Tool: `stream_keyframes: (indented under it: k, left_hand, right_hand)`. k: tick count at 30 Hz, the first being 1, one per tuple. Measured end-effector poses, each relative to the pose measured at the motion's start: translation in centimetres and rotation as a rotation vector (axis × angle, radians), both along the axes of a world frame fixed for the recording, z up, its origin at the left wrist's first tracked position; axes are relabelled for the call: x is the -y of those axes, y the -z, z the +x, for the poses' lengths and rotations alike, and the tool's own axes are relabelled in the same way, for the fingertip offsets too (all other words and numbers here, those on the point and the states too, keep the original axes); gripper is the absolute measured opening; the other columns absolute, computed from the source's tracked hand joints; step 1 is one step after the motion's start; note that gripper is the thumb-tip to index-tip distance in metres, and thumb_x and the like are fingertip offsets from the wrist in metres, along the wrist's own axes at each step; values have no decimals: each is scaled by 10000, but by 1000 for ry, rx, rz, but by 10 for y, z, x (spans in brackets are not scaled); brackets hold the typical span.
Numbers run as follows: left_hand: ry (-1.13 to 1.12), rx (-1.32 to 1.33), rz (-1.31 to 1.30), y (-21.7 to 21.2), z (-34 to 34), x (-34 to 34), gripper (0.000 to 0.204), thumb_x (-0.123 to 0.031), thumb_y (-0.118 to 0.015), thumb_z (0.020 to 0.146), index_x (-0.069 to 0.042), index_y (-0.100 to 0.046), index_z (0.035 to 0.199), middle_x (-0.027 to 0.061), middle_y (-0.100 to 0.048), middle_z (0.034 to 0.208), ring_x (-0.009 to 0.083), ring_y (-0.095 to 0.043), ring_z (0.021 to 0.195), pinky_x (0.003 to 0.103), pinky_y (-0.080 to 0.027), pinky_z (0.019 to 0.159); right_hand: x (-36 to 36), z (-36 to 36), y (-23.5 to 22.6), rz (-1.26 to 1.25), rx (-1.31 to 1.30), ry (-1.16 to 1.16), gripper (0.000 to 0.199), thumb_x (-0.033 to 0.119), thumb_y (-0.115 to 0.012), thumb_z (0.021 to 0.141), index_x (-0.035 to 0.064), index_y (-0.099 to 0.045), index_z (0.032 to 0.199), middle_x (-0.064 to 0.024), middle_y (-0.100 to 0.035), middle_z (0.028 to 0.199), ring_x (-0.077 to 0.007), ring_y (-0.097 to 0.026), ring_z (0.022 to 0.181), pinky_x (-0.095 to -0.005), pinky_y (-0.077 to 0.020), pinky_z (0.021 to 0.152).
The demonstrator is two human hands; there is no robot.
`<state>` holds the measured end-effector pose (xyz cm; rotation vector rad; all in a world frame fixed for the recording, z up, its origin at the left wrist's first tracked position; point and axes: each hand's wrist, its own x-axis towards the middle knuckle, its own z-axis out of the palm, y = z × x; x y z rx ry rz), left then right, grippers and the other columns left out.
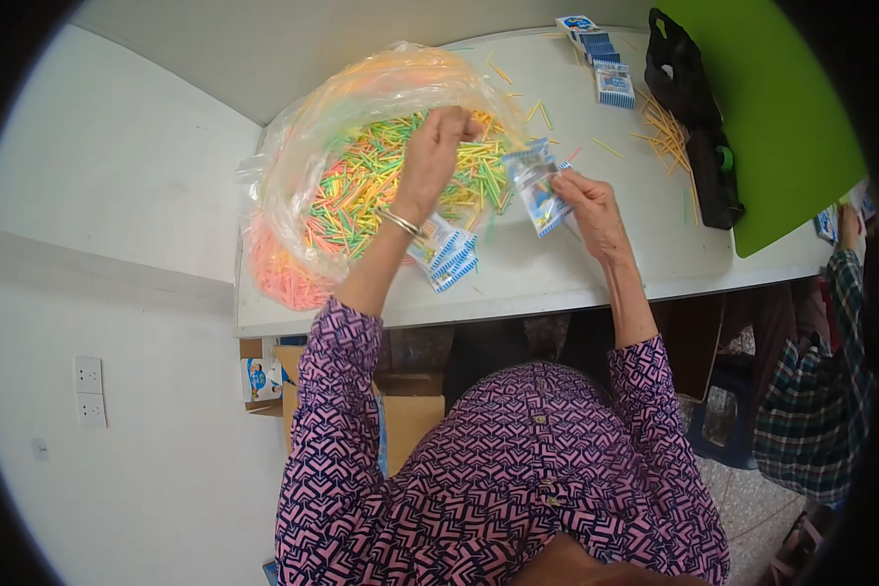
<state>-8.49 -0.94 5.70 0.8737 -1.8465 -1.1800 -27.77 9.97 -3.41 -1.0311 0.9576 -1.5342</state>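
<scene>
A large clear plastic bag (293, 186) lies spread on the table, filled with short thin sticks (361, 181) in pink, yellow, green and orange. Over the bag's open mouth is my left hand (439, 146), its fingers curled together among the sticks. What they pinch, if anything, is hidden. To the right of the bag my right hand (591, 205) grips a small blue-and-white packet (537, 190) by its right side, above the table. Several flat blue-and-white packets (449, 262) lie fanned out beside my left wrist, at the bag's near edge.
More packets (613, 86) lie in a row at the back of the white table (547, 278). Loose yellow sticks (666, 137) rest against a black plastic holder (689, 78). A green partition (791, 107) separates a person in a plaid sleeve (845, 313). Cardboard boxes (410, 430) stand below.
</scene>
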Motion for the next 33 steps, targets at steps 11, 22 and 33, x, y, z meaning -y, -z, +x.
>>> stream_keyframes:
  k: [11, 22, 33]
  left_hand:
    - [-66, 1010, -776, 60, -12, 15, 366, -389, -602, 795, -41, -669, 703, 130, -605, 755, 303, -538, 804, 429, -402, 726]
    - [-152, 1144, -341, 79, -28, 40, 274, -230, -594, 692, -11, -680, 832, 206, -650, 890, 340, -607, 901, 477, -406, 829]
    - [-129, 551, -99, 54, -2, 66, 217, -226, -643, 753, -17, -641, 695, 79, -621, 660, 150, -620, 668, 271, -495, 629]
  right_hand:
    - [-9, -24, -2, -81, 195, 116, 213, 145, -586, 899, -21, -649, 1016, 4, -627, 905, -46, -536, 825, -194, -417, 761]
    - [-10, -19, 3, -50, 167, 139, 214, 156, -595, 893, -21, -654, 997, 5, -621, 881, -50, -531, 815, -202, -412, 752]
    - [-11, -11, 9, -5, 37, 76, 198, 158, -586, 894, -2, -674, 970, 23, -600, 836, -34, -491, 784, -190, -368, 738]
